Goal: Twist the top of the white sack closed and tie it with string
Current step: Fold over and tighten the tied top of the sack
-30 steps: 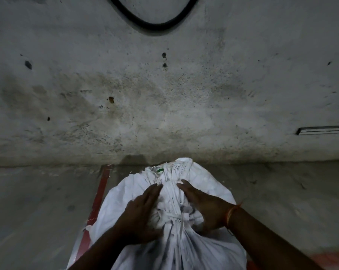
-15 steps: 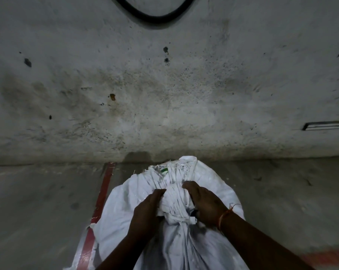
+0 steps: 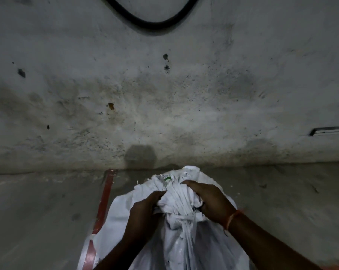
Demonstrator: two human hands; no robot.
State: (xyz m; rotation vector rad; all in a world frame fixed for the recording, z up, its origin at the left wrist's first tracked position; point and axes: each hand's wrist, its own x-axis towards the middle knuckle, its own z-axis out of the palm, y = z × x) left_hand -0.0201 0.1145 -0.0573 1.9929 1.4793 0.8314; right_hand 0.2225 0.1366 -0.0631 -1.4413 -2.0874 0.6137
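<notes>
Our left hand (image 3: 143, 215) is curled shut on the left flank of the gathered neck (image 3: 176, 201) of the white sack (image 3: 114, 223), fingers hooked into the bunched cloth. Our right hand (image 3: 209, 201) is cupped over the neck's right side, fingers pressed into the folds near the top, thumb hidden. Just below both hands a white string (image 3: 186, 217) already circles the neck, knotted at the front, its ends hanging down among the pleats. The sack stands on the floor (image 3: 38, 211) directly before us, close to the wall (image 3: 164, 104).

We judge the step in hand to be firming the twist above the tie. To do it well we should keep both hands squeezing inward, turn the bunched top one way only, and avoid pulling upward, which might drag cloth through the loop and slacken it.

Counting: one sack, one string wrap that we can make out, two hands, one orange thread band (image 3: 232, 219) on the right wrist, one red painted line (image 3: 105, 197) on the floor beside the sack, one black cable (image 3: 151, 26) looping on the wall.
</notes>
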